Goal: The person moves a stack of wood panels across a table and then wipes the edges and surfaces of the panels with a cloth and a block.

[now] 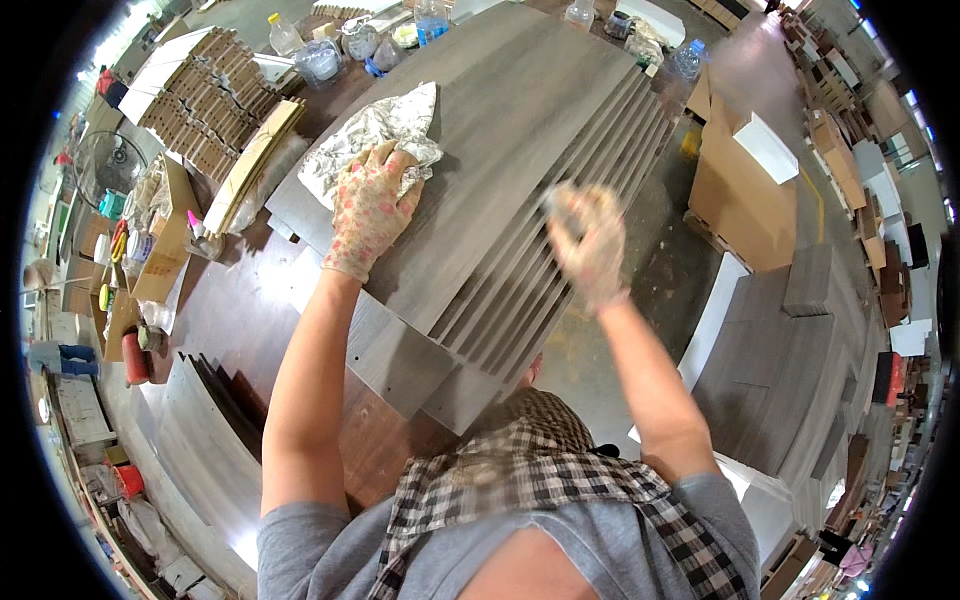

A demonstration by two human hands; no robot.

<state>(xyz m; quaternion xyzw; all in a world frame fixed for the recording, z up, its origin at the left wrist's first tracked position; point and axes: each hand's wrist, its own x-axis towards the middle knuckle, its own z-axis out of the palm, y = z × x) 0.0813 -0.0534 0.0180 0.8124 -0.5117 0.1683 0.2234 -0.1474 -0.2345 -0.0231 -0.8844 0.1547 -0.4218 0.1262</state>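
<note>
My left hand (373,212), in a pale glove with a reddish pattern, presses its curled fingers onto a crumpled white patterned rag (385,135). Beneath them lies a stack of grey wood-grain boards (480,130), fanned so that several long edges show like steps on the right side. Over those stepped edges (520,270) is my gloved right hand (590,240), blurred by motion. Its fingers are closed around a small greyish thing that the blur hides. Whether it touches the boards I cannot tell.
Bottles and jars (430,22) line the table's far side. Stacked board strips (200,95) stand far left, near an open carton of supplies (165,240). Cardboard (745,190) and a pile of grey boards (765,370) are on the right. More boards (190,440) lie at lower left.
</note>
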